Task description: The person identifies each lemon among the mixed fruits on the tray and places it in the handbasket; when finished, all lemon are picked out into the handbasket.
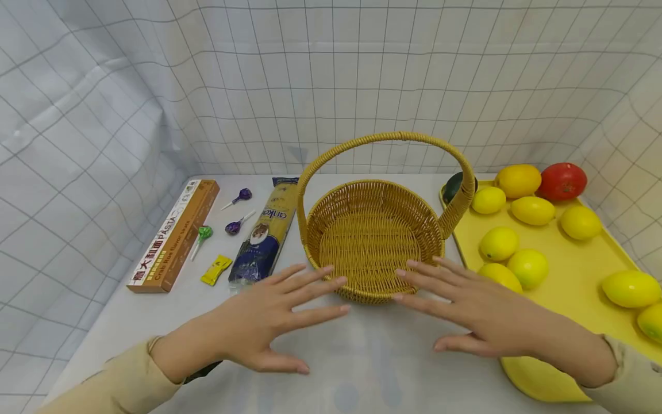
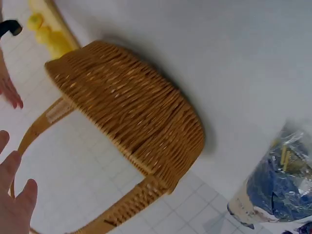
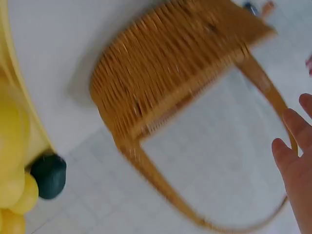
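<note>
wicker basket (image 1: 372,244) just ahead of left hand (image 1: 269,322), right hand (image 1: 481,309).

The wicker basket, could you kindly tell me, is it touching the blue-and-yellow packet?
Apart: the left wrist view plainly shows white table between basket and packet.

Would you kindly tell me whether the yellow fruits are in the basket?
No, the yellow fruits lie on the tray beside the basket.

White table (image 1: 374,374), wicker basket (image 1: 369,247), yellow tray (image 1: 569,282), pasta box (image 1: 174,241), lollipops (image 1: 233,228) (two purple)
</note>
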`<action>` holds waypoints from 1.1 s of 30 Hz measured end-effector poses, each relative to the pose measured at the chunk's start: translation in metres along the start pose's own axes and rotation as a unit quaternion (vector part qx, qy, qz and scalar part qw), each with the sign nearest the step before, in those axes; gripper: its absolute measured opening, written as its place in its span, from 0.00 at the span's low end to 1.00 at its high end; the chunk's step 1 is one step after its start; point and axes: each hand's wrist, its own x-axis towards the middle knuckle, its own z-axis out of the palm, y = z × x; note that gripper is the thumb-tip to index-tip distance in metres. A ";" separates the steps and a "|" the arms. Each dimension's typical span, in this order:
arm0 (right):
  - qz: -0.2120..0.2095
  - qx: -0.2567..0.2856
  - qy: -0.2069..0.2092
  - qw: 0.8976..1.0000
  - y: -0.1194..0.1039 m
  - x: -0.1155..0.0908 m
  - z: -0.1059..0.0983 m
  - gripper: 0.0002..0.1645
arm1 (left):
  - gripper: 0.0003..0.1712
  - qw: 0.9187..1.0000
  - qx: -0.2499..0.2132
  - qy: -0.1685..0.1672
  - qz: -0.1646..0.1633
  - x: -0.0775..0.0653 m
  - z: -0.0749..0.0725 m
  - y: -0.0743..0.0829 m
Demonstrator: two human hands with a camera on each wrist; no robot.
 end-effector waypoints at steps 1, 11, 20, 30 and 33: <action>0.015 0.002 0.027 1.000 0.001 -0.003 -0.009 0.37 | 0.39 0.999 -0.007 0.042 -0.005 0.001 -0.005 0.000; 0.299 0.105 0.186 0.930 0.012 -0.107 -0.036 0.22 | 0.22 0.882 -0.215 0.333 -0.256 -0.030 0.025 -0.011; 0.445 0.255 0.155 0.844 0.040 -0.150 0.010 0.21 | 0.32 0.842 -0.338 0.256 -0.334 -0.018 0.077 -0.038; 0.441 0.195 0.067 0.874 0.042 -0.129 0.034 0.32 | 0.33 0.790 -0.379 0.282 -0.392 -0.009 0.091 -0.056; 0.440 0.158 0.041 0.883 0.041 -0.124 0.035 0.39 | 0.34 0.783 -0.393 0.279 -0.394 -0.007 0.090 -0.058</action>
